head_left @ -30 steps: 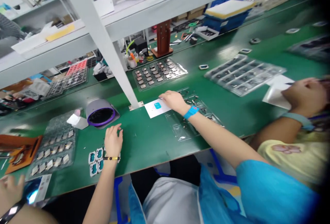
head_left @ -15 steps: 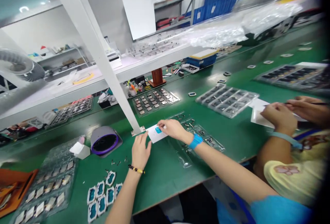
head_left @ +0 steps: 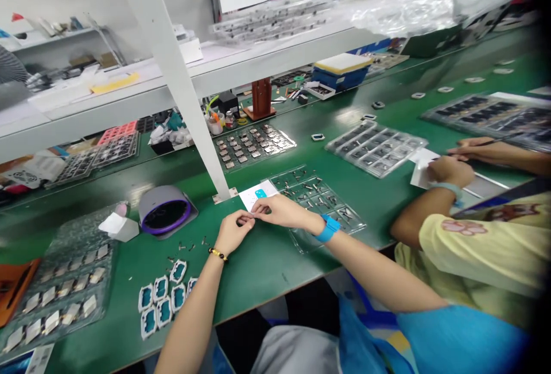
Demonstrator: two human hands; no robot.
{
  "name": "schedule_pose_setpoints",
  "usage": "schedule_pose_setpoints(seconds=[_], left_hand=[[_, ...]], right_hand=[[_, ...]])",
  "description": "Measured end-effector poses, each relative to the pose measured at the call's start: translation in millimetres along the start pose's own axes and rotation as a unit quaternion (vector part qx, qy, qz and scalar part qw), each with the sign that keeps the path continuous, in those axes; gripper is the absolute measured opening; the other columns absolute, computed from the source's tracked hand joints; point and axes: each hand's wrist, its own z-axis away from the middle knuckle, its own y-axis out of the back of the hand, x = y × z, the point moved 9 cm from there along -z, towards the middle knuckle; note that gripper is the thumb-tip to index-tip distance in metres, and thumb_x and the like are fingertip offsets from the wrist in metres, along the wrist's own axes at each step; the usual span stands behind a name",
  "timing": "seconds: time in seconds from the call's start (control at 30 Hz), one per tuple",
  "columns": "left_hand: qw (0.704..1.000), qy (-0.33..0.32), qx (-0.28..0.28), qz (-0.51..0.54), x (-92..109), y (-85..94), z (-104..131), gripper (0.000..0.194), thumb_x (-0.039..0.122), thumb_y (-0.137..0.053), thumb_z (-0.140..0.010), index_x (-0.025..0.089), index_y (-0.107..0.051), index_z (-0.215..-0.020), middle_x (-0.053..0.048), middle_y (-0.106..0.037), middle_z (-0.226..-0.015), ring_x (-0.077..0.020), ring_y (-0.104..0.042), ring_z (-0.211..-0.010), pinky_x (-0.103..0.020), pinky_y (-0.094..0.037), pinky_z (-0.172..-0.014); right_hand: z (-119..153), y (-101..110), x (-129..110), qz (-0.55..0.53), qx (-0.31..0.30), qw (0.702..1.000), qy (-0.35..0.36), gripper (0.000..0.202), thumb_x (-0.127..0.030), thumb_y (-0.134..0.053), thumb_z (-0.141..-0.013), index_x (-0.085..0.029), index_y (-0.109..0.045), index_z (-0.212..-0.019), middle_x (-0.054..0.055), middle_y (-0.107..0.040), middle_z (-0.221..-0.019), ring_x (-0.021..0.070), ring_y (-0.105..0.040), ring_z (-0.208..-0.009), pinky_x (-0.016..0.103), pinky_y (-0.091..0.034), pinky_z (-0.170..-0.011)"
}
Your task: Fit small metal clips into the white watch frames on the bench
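My left hand [head_left: 235, 232] and my right hand [head_left: 280, 212] meet fingertip to fingertip over the green bench, in front of a white card [head_left: 246, 197]. The fingers of both are pinched together; whatever lies between them is too small or hidden to name. A small bright-blue piece [head_left: 260, 193] rests on the card just beyond my right fingers. Beside my right hand lies a clear plastic tray [head_left: 340, 213] with small metal parts in its compartments, partly covered by that hand and wrist.
Left of my forearm sit several white frames with teal centres [head_left: 164, 312]. A grey, purple-rimmed device [head_left: 167, 216] stands behind them. A white post [head_left: 189, 98] rises beyond the card. Another person's hands [head_left: 451, 170] work at the right, near a compartment tray [head_left: 379, 147].
My left hand has left the card's edge and closed against my right fingers. My right hand has drawn back from the blue piece towards me. The view has tilted down.
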Motion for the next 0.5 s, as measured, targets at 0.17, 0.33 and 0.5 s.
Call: schedule_pose_setpoints(seconds=[0.17, 0.33, 0.5], left_hand=[[0.998, 0.028, 0.015, 0.047, -4, 3.7, -1, 0.026, 0.043, -0.070, -0.086, 0.018, -0.072, -0.082, -0.004, -0.074, -0.073, -0.0144, -0.062, -0.064, -0.025, -0.048, -0.065], [0.990, 0.055, 0.044, 0.120, 3, 13.3, 2, 0.030, 0.047, -0.071, -0.083, 0.017, -0.071, -0.083, -0.004, -0.070, -0.072, -0.0121, -0.058, -0.061, -0.022, -0.043, -0.055], [0.977, 0.080, 0.072, 0.184, 5, 16.9, 7, 0.036, 0.051, -0.070, -0.082, 0.016, -0.070, -0.090, -0.005, -0.069, -0.078, -0.0126, -0.060, -0.065, -0.019, -0.040, -0.047]], right_hand=[[-1, -1, -7, 0.026, 0.020, 0.999, -0.010, 0.020, -0.016, -0.065, -0.090, -0.023, -0.076, -0.105, 0.002, -0.081, -0.096, 0.0226, -0.077, -0.091, 0.029, -0.055, -0.079], [13, 9, -11, -0.078, 0.145, 0.985, -0.042, 0.021, -0.032, -0.057, -0.101, -0.024, -0.072, -0.113, 0.004, -0.079, -0.110, 0.0204, -0.075, -0.098, 0.031, -0.056, -0.086], [26, -8, -5, -0.227, 0.161, 0.957, -0.079, 0.021, -0.037, -0.064, -0.096, -0.024, -0.071, -0.110, 0.004, -0.078, -0.110, 0.0202, -0.073, -0.101, 0.030, -0.057, -0.081]])
